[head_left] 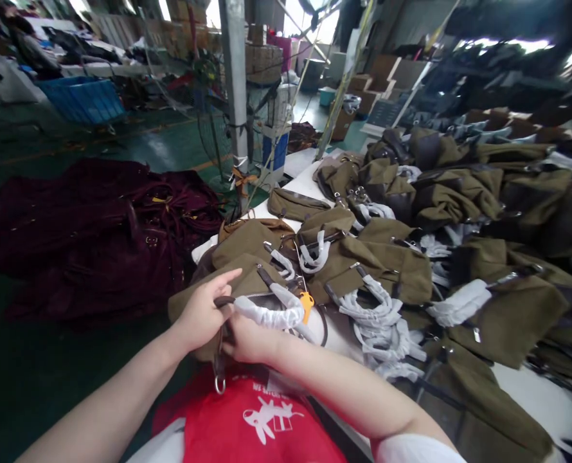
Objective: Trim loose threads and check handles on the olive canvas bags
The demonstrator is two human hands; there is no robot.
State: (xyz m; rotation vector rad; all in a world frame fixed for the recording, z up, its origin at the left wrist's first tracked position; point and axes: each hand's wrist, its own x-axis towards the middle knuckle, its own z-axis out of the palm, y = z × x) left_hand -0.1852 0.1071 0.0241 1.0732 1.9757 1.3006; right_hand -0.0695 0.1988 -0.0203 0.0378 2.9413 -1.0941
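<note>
An olive-green fabric bag (238, 283) with dark leather trim lies at the table's near edge, right in front of me. My left hand (203, 315) pinches a dark leather strap (220, 354) by this bag, its index finger pointing out over the fabric. Close against it, my right hand (247, 337) is closed on the same strap, with its fingertips partly hidden. A metal ring (220, 384) hangs from the strap's lower end. The bag's handle (271, 315), wrapped in white paper-like film, arches just past my right hand. An orange piece (306, 306) hangs on a thin cord beside it.
Many similar olive bags (387, 263) with wrapped handles cover the white table (339, 334) to the right. Dark maroon bags (98, 238) are heaped at the left. A metal post (235, 83) stands at the table's far edge. A blue crate (81, 99) sits farther back.
</note>
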